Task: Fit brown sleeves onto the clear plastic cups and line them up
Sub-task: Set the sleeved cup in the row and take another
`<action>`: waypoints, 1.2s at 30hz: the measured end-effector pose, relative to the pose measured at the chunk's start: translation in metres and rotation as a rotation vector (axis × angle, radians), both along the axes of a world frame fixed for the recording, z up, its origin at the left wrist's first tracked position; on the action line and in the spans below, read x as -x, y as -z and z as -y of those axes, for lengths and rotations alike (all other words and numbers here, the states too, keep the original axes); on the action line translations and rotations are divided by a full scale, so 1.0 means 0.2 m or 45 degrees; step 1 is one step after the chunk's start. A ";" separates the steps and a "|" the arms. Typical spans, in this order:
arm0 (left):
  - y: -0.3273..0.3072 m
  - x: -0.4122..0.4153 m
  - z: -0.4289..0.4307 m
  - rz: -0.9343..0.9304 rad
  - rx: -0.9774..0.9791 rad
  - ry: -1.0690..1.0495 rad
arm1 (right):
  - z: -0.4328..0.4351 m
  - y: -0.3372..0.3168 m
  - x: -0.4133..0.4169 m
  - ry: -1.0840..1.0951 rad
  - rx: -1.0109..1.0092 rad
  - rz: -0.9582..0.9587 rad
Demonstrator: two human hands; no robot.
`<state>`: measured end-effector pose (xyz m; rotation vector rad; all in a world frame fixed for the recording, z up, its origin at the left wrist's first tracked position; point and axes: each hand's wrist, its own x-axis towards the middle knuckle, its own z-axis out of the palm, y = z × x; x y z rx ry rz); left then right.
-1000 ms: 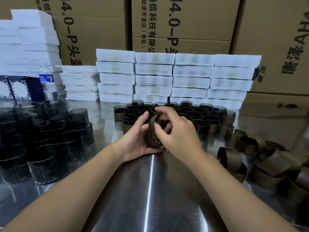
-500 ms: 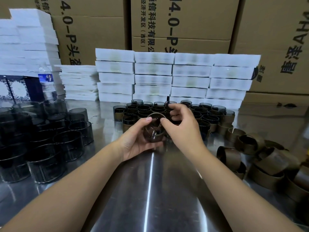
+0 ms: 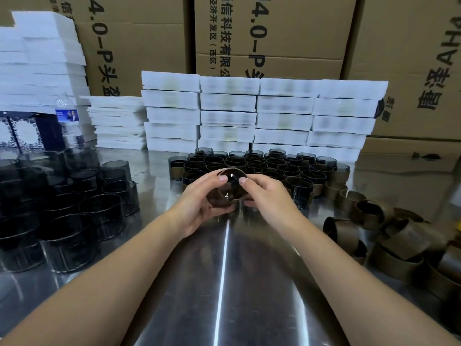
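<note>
Left hand (image 3: 199,204) and right hand (image 3: 270,199) clasp the cup (image 3: 228,189); seat its sleeve (image 3: 222,171) evenly, then join the row (image 3: 294,171) at twelve o'clock.

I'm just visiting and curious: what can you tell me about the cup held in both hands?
The cup is small, round, of smoky see-through plastic, with a brown sleeve showing round its wall. It is tipped so one round end faces the camera. The left hand and right hand hold it from either side, thumbs at its upper edge, above the steel table, just in front of the lined-up cups.
</note>
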<state>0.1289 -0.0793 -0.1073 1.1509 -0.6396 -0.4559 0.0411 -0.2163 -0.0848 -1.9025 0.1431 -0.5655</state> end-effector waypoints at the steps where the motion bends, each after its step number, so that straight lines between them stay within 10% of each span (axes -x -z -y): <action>1: 0.00 0.00 0.00 0.010 -0.016 -0.004 | 0.00 0.01 0.00 0.018 0.035 0.006; 36: -0.03 0.02 -0.01 -0.036 -0.061 -0.037 | 0.03 0.05 -0.01 0.050 0.225 0.140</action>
